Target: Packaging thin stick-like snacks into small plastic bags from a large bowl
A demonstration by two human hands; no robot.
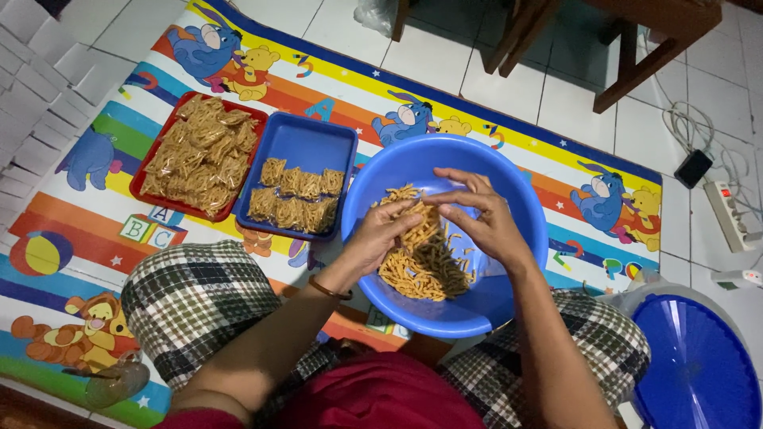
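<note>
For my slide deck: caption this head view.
Both hands, left hand and right hand, fill a clear bag over a blue basin.

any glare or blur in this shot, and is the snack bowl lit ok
Head view: soft glare on the blue basin's rim and the blue lid; snack sticks evenly lit, both hands slightly soft; edges bow from the wide lens.
</note>
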